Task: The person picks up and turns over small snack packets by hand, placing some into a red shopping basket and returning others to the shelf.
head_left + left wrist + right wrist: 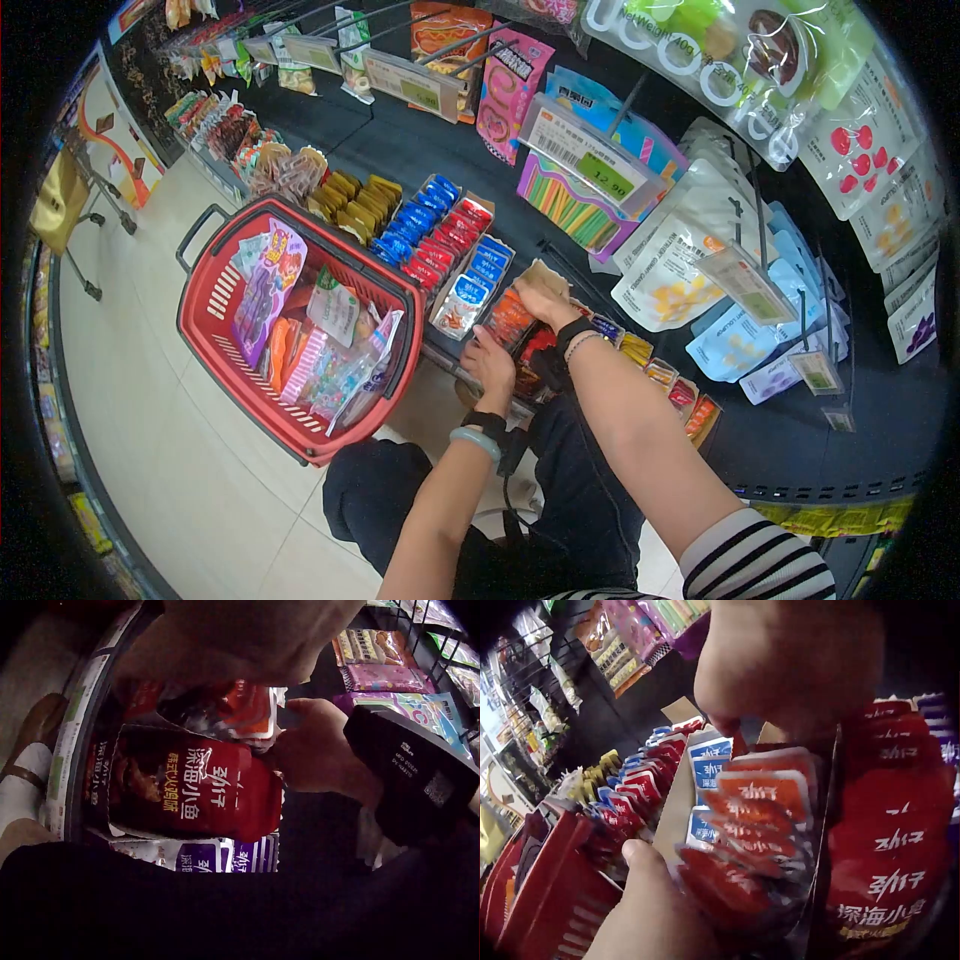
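Note:
An open cardboard carton of orange-red snack packets stands in a row of similar cartons on the low shelf. My right hand holds its back rim from above; the fingertips are mostly hidden in the right wrist view. At the front left corner, my left hand touches the side with a straight digit. The packets lean unevenly, a few blue packets showing beside them. Close against this carton is one of dark red fish-snack packets.
A red shopping basket with bagged sweets stands on the floor at the left. Cartons of blue packets and gold packets line the shelf. Hanging pouches and price tags jut out above on metal hooks.

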{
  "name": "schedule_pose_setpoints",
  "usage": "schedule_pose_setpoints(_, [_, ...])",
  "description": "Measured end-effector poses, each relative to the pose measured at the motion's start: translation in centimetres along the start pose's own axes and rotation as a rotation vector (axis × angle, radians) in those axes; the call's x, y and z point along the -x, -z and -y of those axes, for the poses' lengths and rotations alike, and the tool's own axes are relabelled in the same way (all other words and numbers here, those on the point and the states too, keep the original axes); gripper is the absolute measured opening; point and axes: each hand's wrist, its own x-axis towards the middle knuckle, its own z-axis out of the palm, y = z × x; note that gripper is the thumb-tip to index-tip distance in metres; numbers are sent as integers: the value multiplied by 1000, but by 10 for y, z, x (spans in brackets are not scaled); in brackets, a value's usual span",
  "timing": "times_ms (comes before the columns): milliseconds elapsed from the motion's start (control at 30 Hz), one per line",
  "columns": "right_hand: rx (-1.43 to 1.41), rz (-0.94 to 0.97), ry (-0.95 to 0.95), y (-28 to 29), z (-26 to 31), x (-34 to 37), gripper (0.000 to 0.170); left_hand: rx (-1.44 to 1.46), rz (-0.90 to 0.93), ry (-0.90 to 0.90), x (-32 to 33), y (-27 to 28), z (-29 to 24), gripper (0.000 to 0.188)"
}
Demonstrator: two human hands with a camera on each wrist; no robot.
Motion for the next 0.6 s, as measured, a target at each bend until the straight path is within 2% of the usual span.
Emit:
schedule_pose_setpoints(33, [-4,60,-12,3,3,1,46,13,19,21,0,1,0,73])
schedule_pose_setpoints(133, [-147,11,19,16,5,10,52,17,29,33,-1,7,-2,81])
schedule_pose_setpoints(167, [-189,90,-22,21,7,11,58,19,29,33,0,7,-3,81])
schedule_pose_setpoints(200, [-188,89,-22,14,6,11,58,-20,42,24,3,8,-4,87])
schedule_pose_setpoints(267, [143,76,-32,-8,-2,7,60,-57,57,11,4,8,-5,93])
schedule_pose_setpoints(333, [36,116,-33,6,2,5,61,-49,80,-41,4,10,-4,99])
schedule_pose_setpoints(400, [10,196,-18,2,-5,1,58,14,71,-52,6,15,-9,100])
schedule_pose_setpoints(500, [58,195,73,-6,-11,-1,55,81,71,-48,7,14,-13,100])
schedule_pose_setpoints(600, [61,216,-34,1,-4,2,52,76,79,-38,7,11,-8,96])
